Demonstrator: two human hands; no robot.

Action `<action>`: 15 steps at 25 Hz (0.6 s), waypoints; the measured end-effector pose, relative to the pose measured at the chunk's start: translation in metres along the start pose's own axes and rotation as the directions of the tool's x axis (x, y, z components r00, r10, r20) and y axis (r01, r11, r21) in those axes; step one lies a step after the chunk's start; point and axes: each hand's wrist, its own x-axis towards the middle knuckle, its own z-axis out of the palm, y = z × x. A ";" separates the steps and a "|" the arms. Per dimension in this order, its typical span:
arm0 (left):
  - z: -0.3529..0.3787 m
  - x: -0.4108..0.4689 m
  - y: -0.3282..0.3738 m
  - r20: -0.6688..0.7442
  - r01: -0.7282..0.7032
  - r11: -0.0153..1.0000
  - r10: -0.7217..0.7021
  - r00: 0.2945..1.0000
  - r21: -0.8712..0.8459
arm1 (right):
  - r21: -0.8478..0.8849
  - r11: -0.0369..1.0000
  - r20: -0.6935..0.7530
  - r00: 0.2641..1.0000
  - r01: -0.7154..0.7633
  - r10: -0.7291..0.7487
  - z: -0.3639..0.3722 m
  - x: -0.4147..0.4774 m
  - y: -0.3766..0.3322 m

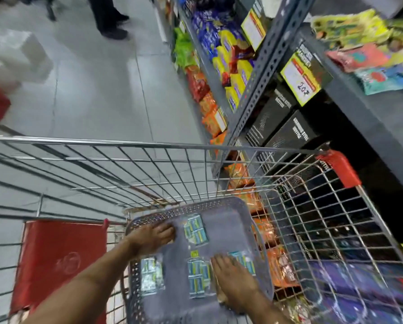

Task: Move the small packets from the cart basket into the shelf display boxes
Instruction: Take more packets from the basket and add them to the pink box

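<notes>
A grey perforated plastic basket (231,208) rests in a wire shopping cart (149,146). Several small blue-and-green packets lie flat on its floor: one at the far middle (196,231), one at the near left (152,275), one at the near middle (198,278), one at the right (243,259). My left hand (152,237) reaches into the basket's far left, fingers flat beside the far packet. My right hand (234,280) lies palm down with fingers spread, touching the right packet. Neither hand visibly grips a packet. Black display boxes (287,134) stand on the shelf to the right.
A grey metal shelf unit (261,66) runs along the right, stocked with yellow, orange and blue snack packs. Price tags (301,79) hang from the shelf edges. The cart has a red child-seat flap (60,260) and red handle corner (340,168). A person's legs (109,17) stand up the aisle.
</notes>
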 end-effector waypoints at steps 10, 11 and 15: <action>-0.045 -0.012 -0.004 -0.046 -0.014 0.981 0.005 0.999 -0.192 | -0.127 0.984 -0.009 0.992 0.124 -0.126 -0.023 -0.011 0.020; -0.065 -0.013 -0.005 -0.018 0.011 0.966 -0.016 1.000 -0.257 | -0.089 0.990 -0.040 0.993 0.110 -0.114 -0.037 -0.015 0.025; -0.163 -0.022 -0.018 -0.162 0.026 0.932 -0.091 0.983 -0.361 | 0.082 0.996 -0.165 0.985 -0.045 0.058 -0.117 -0.067 0.061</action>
